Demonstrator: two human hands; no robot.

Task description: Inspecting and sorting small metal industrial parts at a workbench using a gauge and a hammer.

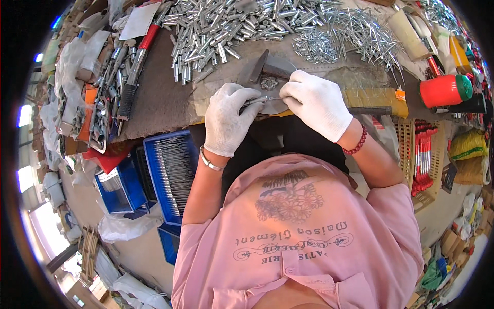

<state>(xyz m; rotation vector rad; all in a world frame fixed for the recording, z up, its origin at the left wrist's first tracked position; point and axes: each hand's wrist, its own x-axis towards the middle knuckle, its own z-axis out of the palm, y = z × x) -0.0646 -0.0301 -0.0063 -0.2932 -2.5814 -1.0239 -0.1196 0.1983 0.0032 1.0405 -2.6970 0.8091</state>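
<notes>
Both my hands wear white knit gloves and meet over the bench's front edge. My left hand (229, 118) pinches a slim silvery metal sleeve (256, 101) between thumb and fingers. My right hand (319, 105) is closed in a pinch on a thin metal rod (275, 98), whose tip meets the sleeve; its far end is hidden by the glove. Just beyond the fingers lies a hammer (272, 69), its dark head on a round grey metal plate (275, 107). A small cluster of shiny metal bits (268, 83) sits beside the hammer.
Piles of metal sleeves (221, 28), small pins (316, 46) and long thin rods (368, 33) cover the bench's far side. Tools crowd the left, near a red-and-black bar (136, 72). A red jar (440, 91) stands right. Blue bins (149, 159) and a yellow crate (409, 141) sit lower.
</notes>
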